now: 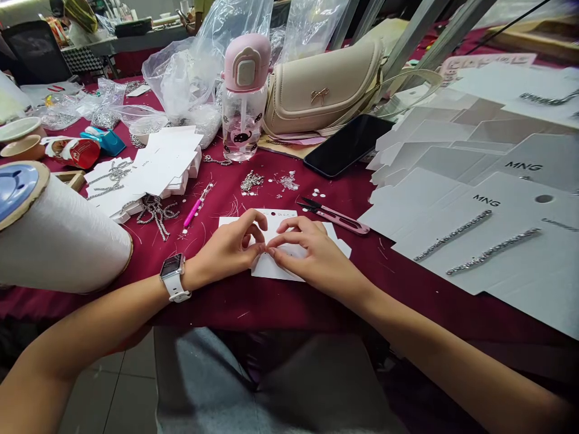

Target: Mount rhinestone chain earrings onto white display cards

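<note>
White backing card (280, 271) lies flat on a burgundy tablecloth (289, 307), near the table's front edge, beneath two bare hands. Left hand (226, 241) and right hand (316, 253) curl inward, fingertips pressed together over the card's middle; whether they pinch anything cannot be told. A white-strapped smartwatch (174, 277) circles the left wrist. Just beyond lie pink thread snips (335, 217) and a pink-handled tool (196, 205). To the right, stacked MNG cards (511, 283) bear rhinestone chain strips (452, 235). Farther back stand a pink water bottle (244, 99) and a cream handbag (321, 90).
</note>
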A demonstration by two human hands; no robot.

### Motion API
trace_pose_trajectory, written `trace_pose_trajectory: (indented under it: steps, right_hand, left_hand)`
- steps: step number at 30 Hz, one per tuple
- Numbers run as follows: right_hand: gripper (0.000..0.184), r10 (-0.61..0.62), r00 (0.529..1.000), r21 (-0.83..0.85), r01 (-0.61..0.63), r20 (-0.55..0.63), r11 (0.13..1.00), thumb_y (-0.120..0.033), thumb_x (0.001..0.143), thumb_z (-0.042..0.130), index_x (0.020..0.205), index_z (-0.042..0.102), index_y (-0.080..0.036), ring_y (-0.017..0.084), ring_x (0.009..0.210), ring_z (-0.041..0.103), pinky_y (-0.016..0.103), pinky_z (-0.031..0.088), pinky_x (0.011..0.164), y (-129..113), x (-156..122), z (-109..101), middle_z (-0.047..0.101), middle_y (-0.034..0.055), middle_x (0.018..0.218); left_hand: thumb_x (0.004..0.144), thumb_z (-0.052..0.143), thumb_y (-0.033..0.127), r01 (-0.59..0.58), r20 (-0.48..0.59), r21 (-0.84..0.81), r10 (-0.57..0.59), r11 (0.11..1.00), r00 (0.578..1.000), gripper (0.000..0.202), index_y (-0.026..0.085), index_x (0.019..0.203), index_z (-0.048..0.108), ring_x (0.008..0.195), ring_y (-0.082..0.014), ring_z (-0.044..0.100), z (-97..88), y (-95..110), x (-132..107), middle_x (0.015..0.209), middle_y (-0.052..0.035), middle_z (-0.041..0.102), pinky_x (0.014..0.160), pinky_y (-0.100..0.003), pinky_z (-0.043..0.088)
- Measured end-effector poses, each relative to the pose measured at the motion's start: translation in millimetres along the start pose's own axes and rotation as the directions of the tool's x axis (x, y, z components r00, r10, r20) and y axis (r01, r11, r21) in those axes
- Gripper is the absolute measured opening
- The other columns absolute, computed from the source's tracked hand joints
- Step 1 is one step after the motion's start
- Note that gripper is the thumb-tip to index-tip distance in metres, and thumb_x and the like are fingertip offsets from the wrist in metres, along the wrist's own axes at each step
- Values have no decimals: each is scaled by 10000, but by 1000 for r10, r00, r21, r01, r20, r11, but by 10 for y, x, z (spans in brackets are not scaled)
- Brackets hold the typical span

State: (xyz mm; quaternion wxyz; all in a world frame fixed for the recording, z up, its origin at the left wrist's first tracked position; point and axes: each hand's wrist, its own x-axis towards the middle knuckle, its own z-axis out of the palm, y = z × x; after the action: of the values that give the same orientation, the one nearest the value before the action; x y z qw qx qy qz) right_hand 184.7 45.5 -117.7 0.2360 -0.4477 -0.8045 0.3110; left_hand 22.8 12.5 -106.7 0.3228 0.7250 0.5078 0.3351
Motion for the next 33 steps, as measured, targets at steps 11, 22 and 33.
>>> trace_pose_trajectory:
  steps: [11,22,33]
  right_hand:
    - [63,-50,999,-33,50,-2,998,-283,686,612,674,669,-259,219,902,464,425,373,867,22,18,13,528,39,911]
    - [55,-109,991,-55,104,-75,993,-287,694,608,682,657,-266,221,865,458,413,394,792,67,1,93,544,36,865]
    - [21,-149,984,-124,136,-94,983,-249,708,596,725,595,-237,214,867,446,394,353,786,0,-34,103,547,33,885]
  left_hand:
    - [717,485,108,16,26,-38,-15,999,1000,195,177,867,381,535,-42,437,-4,2,12,680,48,554,501,-153,322]
    - [731,515,177,44,54,-118,-38,992,998,170,165,865,411,633,-71,521,-37,-34,26,709,17,573,548,-158,369]
    - [713,539,181,118,99,-255,-95,960,991,217,155,884,407,653,-86,540,-31,-64,38,730,-1,595,588,-182,398]
